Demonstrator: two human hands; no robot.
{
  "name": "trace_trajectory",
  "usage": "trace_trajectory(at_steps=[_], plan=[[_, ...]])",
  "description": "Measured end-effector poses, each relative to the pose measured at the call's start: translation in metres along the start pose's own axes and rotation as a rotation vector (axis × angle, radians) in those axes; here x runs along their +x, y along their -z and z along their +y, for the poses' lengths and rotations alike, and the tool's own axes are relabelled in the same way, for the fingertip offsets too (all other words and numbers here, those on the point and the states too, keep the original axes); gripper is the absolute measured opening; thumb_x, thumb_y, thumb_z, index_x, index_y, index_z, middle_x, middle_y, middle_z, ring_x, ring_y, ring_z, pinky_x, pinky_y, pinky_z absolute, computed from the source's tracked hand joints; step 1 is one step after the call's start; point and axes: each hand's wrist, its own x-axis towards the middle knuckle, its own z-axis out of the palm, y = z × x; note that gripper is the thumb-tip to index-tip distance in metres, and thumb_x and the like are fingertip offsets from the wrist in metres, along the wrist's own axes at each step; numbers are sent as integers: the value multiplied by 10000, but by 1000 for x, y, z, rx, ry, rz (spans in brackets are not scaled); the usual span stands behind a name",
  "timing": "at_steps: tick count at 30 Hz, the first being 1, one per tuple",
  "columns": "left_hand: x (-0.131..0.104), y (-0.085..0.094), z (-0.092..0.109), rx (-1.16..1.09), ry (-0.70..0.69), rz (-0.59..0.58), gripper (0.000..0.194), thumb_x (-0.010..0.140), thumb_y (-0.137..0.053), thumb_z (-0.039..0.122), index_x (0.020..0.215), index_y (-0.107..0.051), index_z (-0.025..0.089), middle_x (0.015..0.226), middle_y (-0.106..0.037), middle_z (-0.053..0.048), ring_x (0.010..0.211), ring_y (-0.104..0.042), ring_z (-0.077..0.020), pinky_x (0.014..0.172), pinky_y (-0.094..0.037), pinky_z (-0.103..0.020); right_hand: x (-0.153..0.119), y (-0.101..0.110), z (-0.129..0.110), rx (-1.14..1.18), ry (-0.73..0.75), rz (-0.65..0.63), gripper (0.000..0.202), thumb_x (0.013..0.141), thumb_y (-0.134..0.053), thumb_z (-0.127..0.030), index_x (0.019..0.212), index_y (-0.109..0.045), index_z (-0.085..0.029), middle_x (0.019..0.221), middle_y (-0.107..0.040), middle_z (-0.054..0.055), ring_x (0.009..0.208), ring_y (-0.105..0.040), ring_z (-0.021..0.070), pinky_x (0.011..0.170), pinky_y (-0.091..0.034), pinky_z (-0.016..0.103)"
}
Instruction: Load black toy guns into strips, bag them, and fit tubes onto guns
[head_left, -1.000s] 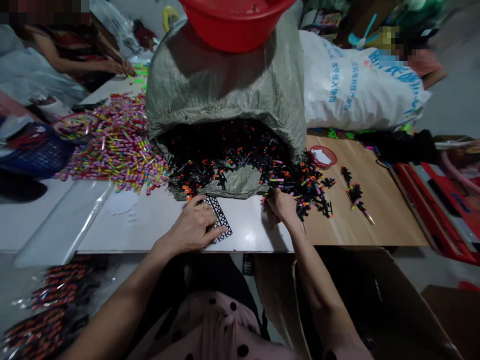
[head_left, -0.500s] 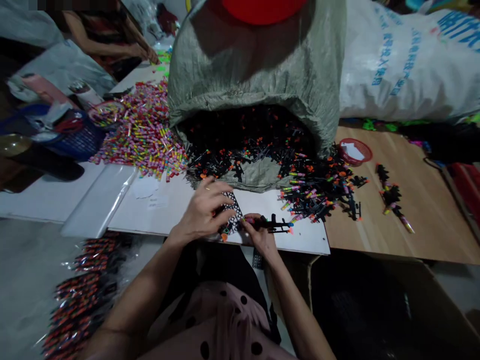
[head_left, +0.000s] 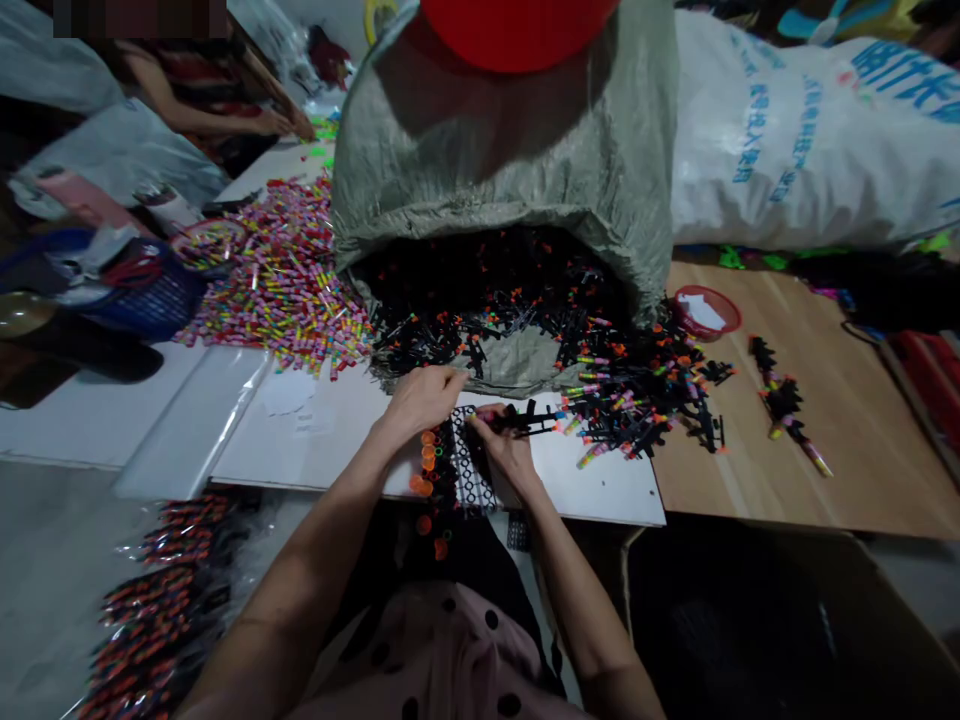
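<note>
Both hands work over a black perforated strip (head_left: 472,470) with ring-shaped holes, which runs down across the table's front edge. Along its left side sits a row of small black pieces with orange round ends (head_left: 426,462). My left hand (head_left: 421,402) is closed at the strip's upper end, its fingertips pinched together; whatever lies between them is hidden. Close by, my right hand (head_left: 514,455) grips a black toy gun (head_left: 521,420) with a blue and orange tip, pointing right. Its thumb and fingers are at the strip's right edge.
Black toy guns spill from a large grey-green sack (head_left: 502,150), and more are heaped on the right (head_left: 645,390). A pile of colourful little tubes (head_left: 292,290) lies left, beside a blue basket (head_left: 161,300). Clear plastic bags (head_left: 202,420) hang at the front edge. Another person's hands (head_left: 289,125) are at far left.
My left hand has moved up to the strip's upper end and its fingers have closed. The strip now shows more fully, hanging over the edge. My right hand, with the toy gun, has shifted slightly up-left.
</note>
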Motion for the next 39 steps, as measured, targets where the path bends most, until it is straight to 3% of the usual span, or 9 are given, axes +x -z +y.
trace_trajectory(at_steps=[4,7,12,16,21,24,30,34,39], plan=[[-4,9,9,-1,68,14,350,920,-422,339,783,-700,177,814,-736,-84,735,-673,-213,629,-483,-300,15,-19,-13,-35,97,7,231,808,-445,-444,729,-554,-256,772,-691,67,788,-642,239,733,-487,343],[-3,12,11,-55,107,-20,417,914,-405,477,940,-717,201,898,-745,-76,833,-688,-226,709,-516,-304,16,-22,-7,-67,194,-33,262,801,-419,-444,681,-550,-252,677,-675,94,676,-641,268,629,-465,365],[-6,12,10,-165,122,-43,602,910,-287,580,1197,-621,170,1065,-711,-119,1029,-649,-277,896,-483,-376,25,-26,1,-532,138,-111,211,827,-445,-286,807,-627,-180,756,-690,100,688,-658,207,588,-434,270],[-9,17,13,-217,142,-72,579,933,-233,532,1148,-650,193,1081,-710,-104,1046,-646,-266,915,-472,-370,27,-25,-1,-608,197,-115,210,838,-444,-242,906,-632,-176,809,-698,92,703,-657,192,585,-438,251],[-12,20,20,-186,162,-74,593,928,-254,540,1097,-675,158,1080,-704,-144,1052,-642,-292,897,-484,-389,28,-6,18,-438,411,-179,233,836,-399,-274,753,-611,-220,769,-671,68,693,-631,193,644,-492,296],[-11,22,21,-159,195,-75,607,915,-279,576,1112,-669,155,1037,-717,-140,1018,-657,-284,883,-495,-386,34,-7,23,-463,381,-180,257,833,-393,-307,780,-630,-220,788,-667,79,687,-627,215,605,-495,319],[-17,27,14,-123,143,-63,510,955,-281,442,1010,-705,165,1023,-723,-122,993,-667,-247,820,-485,-297,31,-35,-16,-566,375,-186,292,816,-382,-164,926,-652,-184,892,-680,134,819,-635,264,628,-486,340],[-13,23,6,-30,197,-86,489,962,-230,327,951,-675,125,1018,-709,-162,988,-659,-281,815,-471,-341,33,-1,-26,-646,319,-318,216,814,-526,-147,991,-642,-191,955,-662,57,858,-615,177,765,-474,268],[-5,19,-1,41,179,-139,475,956,-235,390,1004,-657,177,1036,-712,-106,1012,-648,-269,833,-466,-324,45,92,-13,-934,128,-127,315,868,-395,-53,1089,-607,-125,1091,-600,155,1015,-550,228,848,-435,324]])
